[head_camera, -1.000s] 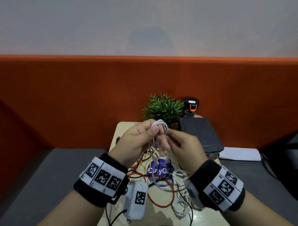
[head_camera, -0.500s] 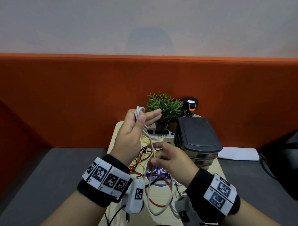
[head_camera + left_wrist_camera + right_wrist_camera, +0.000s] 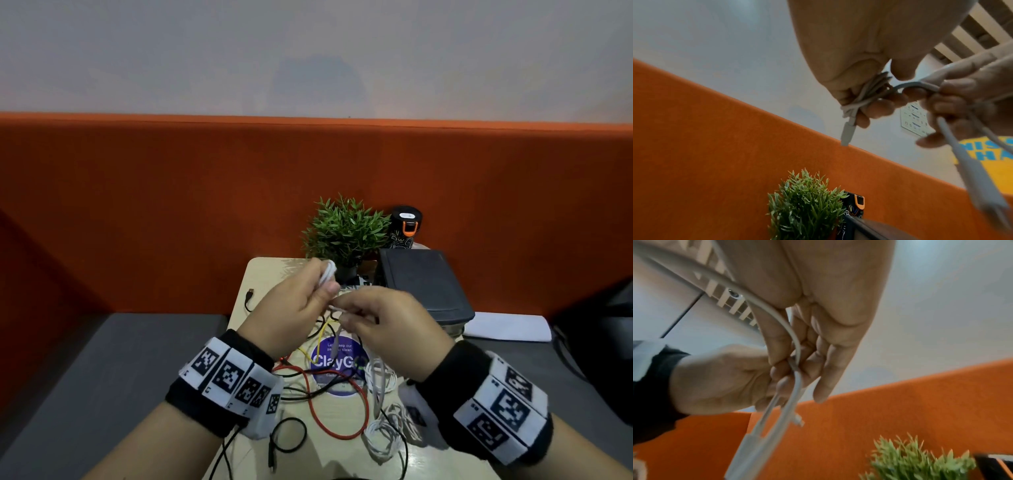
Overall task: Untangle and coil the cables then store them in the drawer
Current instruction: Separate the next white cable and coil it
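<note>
The white cable (image 3: 865, 95) is thin, light and limp. It bends wherever it is let go, so its loops will likely spring open unless they are pinched where the strands cross. It is held up in the air above the counter (image 3: 260, 274), partly wound into a small bundle. The left hand (image 3: 294, 308) is clamped around that bundle, with a connector (image 3: 847, 133) poking out below the fingers. The right hand (image 3: 380, 325) pinches the free run close beside it, the two hands almost touching. The best hold seems to be on the cord itself, not on the stiff plug ends. Below lie the other cables (image 3: 329, 394), red, black, yellow and white, probably still crossed over each other. The drawer unit (image 3: 424, 287) stands at the counter's right, near a plant (image 3: 346, 233).
</note>
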Available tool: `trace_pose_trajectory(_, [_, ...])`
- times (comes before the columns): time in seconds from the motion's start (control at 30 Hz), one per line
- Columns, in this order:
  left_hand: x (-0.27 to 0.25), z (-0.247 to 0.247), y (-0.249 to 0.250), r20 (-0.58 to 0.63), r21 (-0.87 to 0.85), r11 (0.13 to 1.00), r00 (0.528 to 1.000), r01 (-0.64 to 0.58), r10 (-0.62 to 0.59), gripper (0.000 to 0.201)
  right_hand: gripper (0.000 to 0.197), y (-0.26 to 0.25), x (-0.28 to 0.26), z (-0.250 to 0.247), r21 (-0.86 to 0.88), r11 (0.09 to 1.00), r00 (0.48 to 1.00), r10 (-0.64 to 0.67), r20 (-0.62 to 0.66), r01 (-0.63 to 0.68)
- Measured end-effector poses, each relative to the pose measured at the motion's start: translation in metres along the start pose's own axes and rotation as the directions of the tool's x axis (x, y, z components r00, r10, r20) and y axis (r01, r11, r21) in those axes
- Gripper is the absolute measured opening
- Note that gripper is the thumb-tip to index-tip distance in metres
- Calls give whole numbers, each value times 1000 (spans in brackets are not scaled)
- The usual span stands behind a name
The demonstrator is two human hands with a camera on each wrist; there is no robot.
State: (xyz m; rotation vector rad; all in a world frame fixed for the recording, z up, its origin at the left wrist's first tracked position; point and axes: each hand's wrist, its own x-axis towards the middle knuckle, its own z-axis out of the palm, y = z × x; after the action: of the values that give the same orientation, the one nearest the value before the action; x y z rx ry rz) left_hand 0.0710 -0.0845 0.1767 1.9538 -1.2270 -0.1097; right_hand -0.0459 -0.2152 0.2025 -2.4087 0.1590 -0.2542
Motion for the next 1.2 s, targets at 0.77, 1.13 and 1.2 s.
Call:
trace_pose_trajectory(0.77, [-8,-18,0,-30,-628,706,896,328,-442,44,31,36,16,-57,137,974,868,223,-443,-181])
trace_pose_trajectory(1.13, [-5,-13,22,64,-729,610,919,310,-390,37,50,9,23,-6,64,992,993,-102,-52,105])
trace_pose_trajectory(1.2, [-4,-13,26,73,-746,597,928,294,-365,37,45,12,26,5,182,979,994,-86,-68,97])
